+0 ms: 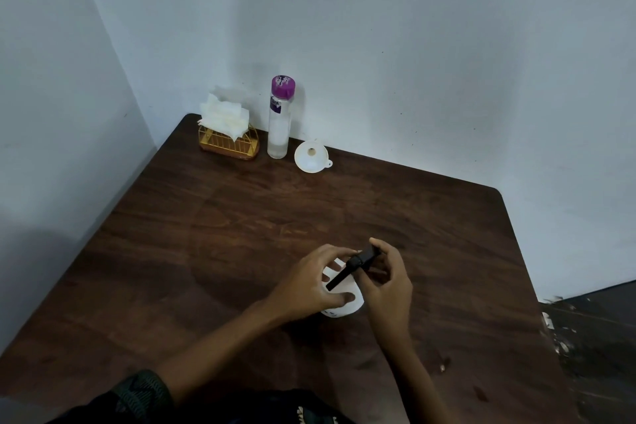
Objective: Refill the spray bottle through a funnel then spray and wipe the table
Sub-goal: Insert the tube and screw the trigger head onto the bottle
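Observation:
A white spray bottle (344,306) stands on the dark wooden table (241,234) near its front. My left hand (309,286) grips the bottle's body. My right hand (385,279) pinches the black spray head (358,262) on top of the bottle. A white funnel (311,155) lies on the table at the back, by the wall. Left of it stands a tall clear water bottle (279,120) with a purple cap, holding some clear liquid. White tissues (225,117) stick up from a gold wire holder (229,146) in the back left corner.
The table sits in a corner, with pale walls at its left and back edges. Its right edge drops to a dark floor (592,337) with pale specks. A small bit of debris (442,368) lies on the table at the front right.

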### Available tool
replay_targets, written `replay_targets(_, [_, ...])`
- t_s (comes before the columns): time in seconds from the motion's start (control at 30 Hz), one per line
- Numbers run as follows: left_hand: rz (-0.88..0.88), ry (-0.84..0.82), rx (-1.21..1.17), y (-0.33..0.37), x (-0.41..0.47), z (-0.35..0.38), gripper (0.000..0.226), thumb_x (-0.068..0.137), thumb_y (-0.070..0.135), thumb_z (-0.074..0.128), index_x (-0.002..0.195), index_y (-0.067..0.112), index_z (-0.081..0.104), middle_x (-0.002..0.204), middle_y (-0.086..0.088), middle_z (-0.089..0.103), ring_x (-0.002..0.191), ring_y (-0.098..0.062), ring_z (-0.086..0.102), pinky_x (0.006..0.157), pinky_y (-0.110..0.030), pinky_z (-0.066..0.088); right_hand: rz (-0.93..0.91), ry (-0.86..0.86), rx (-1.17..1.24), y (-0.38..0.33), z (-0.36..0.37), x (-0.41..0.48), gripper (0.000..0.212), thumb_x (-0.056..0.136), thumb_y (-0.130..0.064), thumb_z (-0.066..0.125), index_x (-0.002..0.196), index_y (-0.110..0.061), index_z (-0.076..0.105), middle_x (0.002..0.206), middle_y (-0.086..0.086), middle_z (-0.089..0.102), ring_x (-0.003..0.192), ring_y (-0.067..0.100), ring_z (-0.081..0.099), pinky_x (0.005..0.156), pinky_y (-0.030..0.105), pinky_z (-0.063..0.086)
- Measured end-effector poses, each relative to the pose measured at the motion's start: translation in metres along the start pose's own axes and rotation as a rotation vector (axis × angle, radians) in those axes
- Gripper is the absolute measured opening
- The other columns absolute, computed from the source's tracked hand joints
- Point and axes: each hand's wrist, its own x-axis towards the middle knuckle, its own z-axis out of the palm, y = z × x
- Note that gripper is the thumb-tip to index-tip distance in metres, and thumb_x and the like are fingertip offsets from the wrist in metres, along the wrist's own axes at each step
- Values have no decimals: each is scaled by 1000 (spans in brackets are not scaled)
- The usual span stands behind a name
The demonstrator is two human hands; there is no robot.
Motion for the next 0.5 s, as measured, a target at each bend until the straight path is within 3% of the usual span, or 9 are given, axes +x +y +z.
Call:
replay_targets(0.07, [11, 18, -2, 2, -1, 2, 55, 73, 29, 75, 122, 38, 51, 116, 22, 54, 108, 3, 53, 86, -23, 51, -27, -1, -52, 1, 3, -2, 49, 76, -3, 71, 112, -32, 55, 109, -13, 62, 99, 6, 60, 82, 9, 46])
replay_targets(0.13, [31, 89, -21, 4, -1, 5, 45, 75, 23, 70, 117, 34, 57, 111, 20, 58, 104, -1, 57, 85, -25, 51, -72, 17, -116, 5, 8, -5, 49, 76, -2, 70, 114, -30, 56, 107, -17, 61, 100, 8, 60, 81, 5, 42])
replay_targets(0.27, [27, 178, 20, 6, 2, 11, 31, 78, 26, 64, 109, 29, 63, 100, 16, 62, 94, -2, 60, 79, -31, 52, -50, 60, -109, 8, 11, -6, 50, 75, -2, 71, 114, -29, 56, 110, -8, 63, 100, 11, 61, 82, 8, 45])
replay_targets(0.5, [33, 114, 57, 5, 6, 4, 28, 80, 27, 70, 107, 29, 67, 96, 13, 64, 90, -2, 60, 75, -27, 52, 33, -34, 29, 8, -3, -9, 62, 76, -4, 74, 119, -41, 50, 111, -11, 63, 100, 3, 63, 83, 12, 50])
